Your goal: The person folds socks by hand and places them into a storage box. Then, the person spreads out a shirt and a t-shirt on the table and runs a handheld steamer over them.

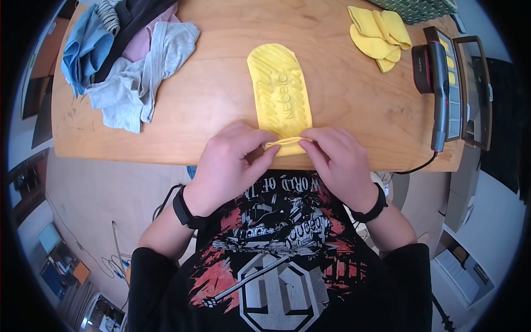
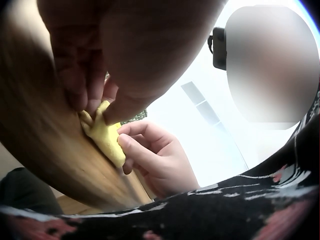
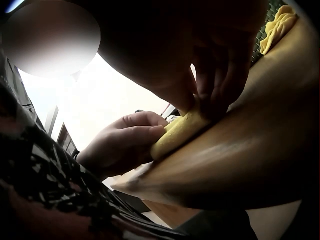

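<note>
A yellow grip sock [image 1: 280,88] lies flat on the wooden table, sole up, with raised wavy lines and the letters NEOBIO. Its toe points away from me and its cuff lies at the table's near edge. There the cuff is folded or doubled over into a short band. My left hand [image 1: 230,154] pinches the left corner of this band between thumb and fingers. At the right corner, my right hand [image 1: 338,159] pinches it the same way. From the side, the left wrist view shows the bunched yellow fabric [image 2: 106,138] between both hands.
Crumpled clothes [image 1: 133,72] in grey, blue, pink and black lie at the table's left. More yellow socks [image 1: 378,34] rest at the back right, near a green woven basket [image 1: 415,8]. A dark device [image 1: 440,83] with an open clear lid stands on the right, its cable trailing forward.
</note>
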